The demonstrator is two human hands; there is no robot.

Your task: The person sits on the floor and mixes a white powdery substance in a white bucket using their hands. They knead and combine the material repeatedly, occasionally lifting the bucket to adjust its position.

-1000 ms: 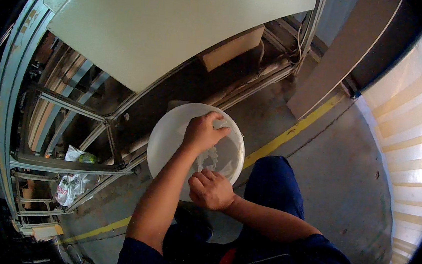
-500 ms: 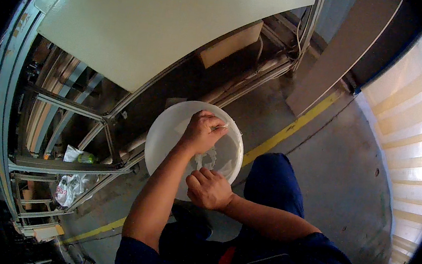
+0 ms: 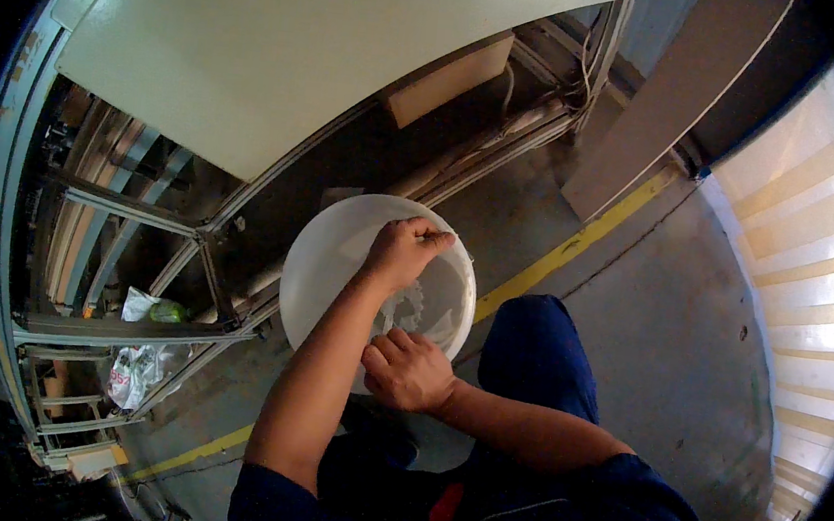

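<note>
A grey floor (image 3: 655, 371) spreads under everything, crossed by a yellow stripe (image 3: 577, 244). Along its far left edge stands a metal frame (image 3: 112, 343) topped with a wide cream panel (image 3: 286, 60). A banded translucent sheet (image 3: 785, 253) hangs at the floor's right edge, and a tall brown board (image 3: 684, 95) leans near the far right corner.

The main thing here, a white bucket (image 3: 320, 262), is between the frame's lower rail and the person, just beside a dark blue trouser leg (image 3: 542, 361). Its mouth faces up toward the wearer, probably kept this close so both hands can reach inside; what bears its base is hidden.

The left hand (image 3: 403, 254) reaches over the opening to the far right of the rim, thumb and fingers drawn together at the tips. Whether that grip nips the rim or some thin scrap is too small to tell. The right hand (image 3: 410, 371) is at the near rim, back upward, fingers curled under; what its grip has hold of cannot be seen, though the placing suggests it steadies that side.

A cardboard piece (image 3: 447, 82) stands below the panel, a white plastic bag (image 3: 136, 375) lies by the frame's near corner, and whitish clear scraps (image 3: 401, 311) show inside the bucket, between the hands.
</note>
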